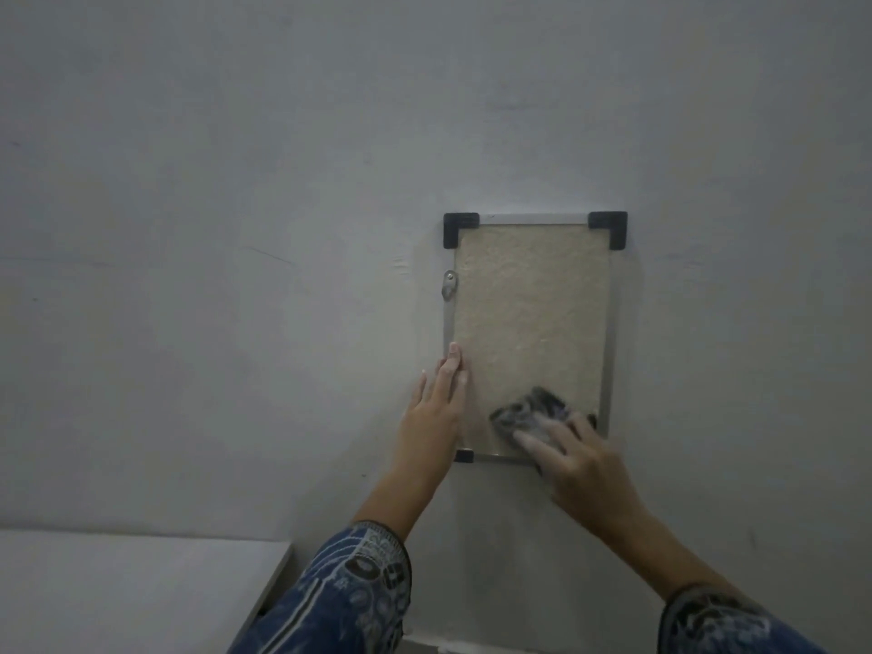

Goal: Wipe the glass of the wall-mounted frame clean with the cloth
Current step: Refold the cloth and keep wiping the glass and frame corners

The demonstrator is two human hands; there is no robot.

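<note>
On the wall's frame, the cloth lies under the right hand.

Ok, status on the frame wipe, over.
Left hand flat, open, bracing frame left edge. Right hand pressing cloth on glass, lower right. Nothing in the way.

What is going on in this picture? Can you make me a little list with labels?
place: a plain grey wall
frame: a tall frame on the wall, black corner caps, beige panel behind the glass
cloth: dark crumpled cloth pressed on the lower right of the glass
right hand: right hand pushes the cloth
left hand: left hand lies flat on the frame's left edge
sleeves: blue patterned sleeves
</note>
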